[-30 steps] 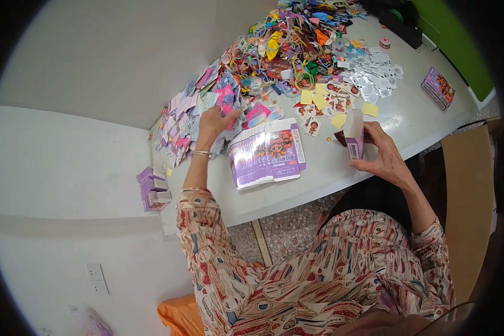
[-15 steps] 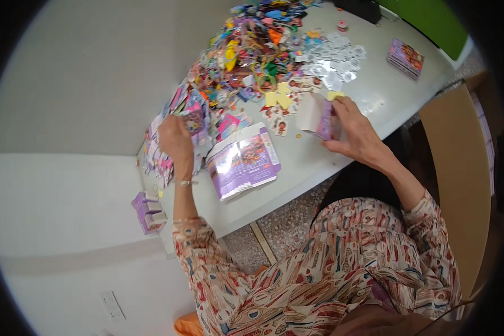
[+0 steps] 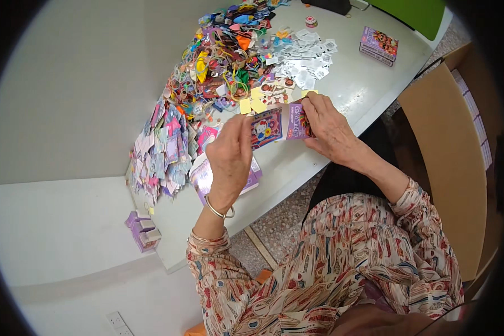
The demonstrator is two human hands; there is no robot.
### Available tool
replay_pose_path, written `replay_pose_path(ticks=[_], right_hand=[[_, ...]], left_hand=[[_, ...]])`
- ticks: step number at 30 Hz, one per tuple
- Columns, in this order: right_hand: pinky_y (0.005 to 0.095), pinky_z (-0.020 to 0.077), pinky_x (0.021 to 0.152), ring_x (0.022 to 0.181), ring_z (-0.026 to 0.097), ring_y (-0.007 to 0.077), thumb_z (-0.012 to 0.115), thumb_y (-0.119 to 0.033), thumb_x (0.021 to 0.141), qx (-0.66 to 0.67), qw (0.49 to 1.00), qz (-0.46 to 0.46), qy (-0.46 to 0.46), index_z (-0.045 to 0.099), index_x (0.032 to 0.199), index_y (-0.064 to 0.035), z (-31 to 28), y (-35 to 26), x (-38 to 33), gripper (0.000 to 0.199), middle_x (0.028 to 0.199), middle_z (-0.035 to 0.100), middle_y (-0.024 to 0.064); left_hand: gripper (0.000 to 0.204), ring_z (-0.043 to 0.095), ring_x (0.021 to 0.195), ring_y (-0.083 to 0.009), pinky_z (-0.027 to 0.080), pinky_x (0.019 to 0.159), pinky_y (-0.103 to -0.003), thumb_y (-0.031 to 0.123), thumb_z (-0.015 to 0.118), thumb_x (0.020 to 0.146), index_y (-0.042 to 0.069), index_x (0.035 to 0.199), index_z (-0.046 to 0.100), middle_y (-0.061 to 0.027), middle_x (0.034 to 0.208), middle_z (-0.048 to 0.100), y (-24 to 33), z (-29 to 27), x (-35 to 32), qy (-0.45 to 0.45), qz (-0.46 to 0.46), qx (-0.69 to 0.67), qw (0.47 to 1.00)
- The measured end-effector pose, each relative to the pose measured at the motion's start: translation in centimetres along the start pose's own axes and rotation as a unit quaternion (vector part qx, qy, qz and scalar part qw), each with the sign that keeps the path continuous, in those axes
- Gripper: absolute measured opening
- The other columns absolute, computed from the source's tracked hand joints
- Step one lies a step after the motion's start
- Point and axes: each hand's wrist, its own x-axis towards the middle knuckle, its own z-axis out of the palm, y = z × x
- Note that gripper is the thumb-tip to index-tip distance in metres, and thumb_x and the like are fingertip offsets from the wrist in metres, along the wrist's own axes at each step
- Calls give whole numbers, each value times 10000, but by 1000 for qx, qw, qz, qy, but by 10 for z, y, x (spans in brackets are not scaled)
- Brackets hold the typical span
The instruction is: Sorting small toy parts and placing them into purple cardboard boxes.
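My left hand (image 3: 230,158) and my right hand (image 3: 326,127) are raised together above the white table (image 3: 341,95). They hold a small flat purple card package (image 3: 274,126) with a cartoon picture, the left at its left edge and the right at its right end. Under my left hand lies a purple box (image 3: 203,175) on the table. A stack of flat purple and pink cards (image 3: 161,151) spreads out to the left of it.
A heap of colourful hair ties and small trinkets (image 3: 229,56) covers the far table, with silver packets (image 3: 308,56) beside it. A purple box (image 3: 378,45) sits far right. A brown cardboard carton (image 3: 448,145) stands at my right. Small purple boxes (image 3: 143,229) lie below the table's left end.
My left hand came off the card stack and moved right to meet my right hand; both now hold the purple card package. The view shifted down.
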Motion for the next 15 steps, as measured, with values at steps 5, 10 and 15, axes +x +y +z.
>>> replay_pose_path(ticks=[5, 10, 15], right_hand=[[404, 455, 943, 1123, 465, 386, 804, -63, 575, -12, 1000, -11, -19, 377, 1247, 68, -1, -9, -7, 807, 1258, 402, 241], [410, 449, 950, 1130, 462, 388, 803, -63, 576, 2, 1000, 18, -18, 373, 1255, 69, -5, 4, -11, 815, 1265, 404, 247], [411, 444, 968, 1160, 451, 402, 790, -80, 599, -6, 999, 32, -6, 370, 1268, 63, -15, 12, -15, 803, 1290, 402, 246]], left_hand=[[90, 602, 618, -329, 456, 520, -391, 39, 634, 875, 2, 942, 587, -166, 745, 598, 0, 30, -3, -56, 2, -46, 997], [140, 595, 672, -334, 450, 542, -402, 17, 635, 859, 10, 981, 566, -158, 807, 575, 11, 44, -8, -63, -33, -100, 992], [40, 615, 667, -270, 466, 558, -350, 81, 638, 859, 43, 872, 640, -108, 825, 608, 14, 60, -4, -92, 49, -86, 991]])
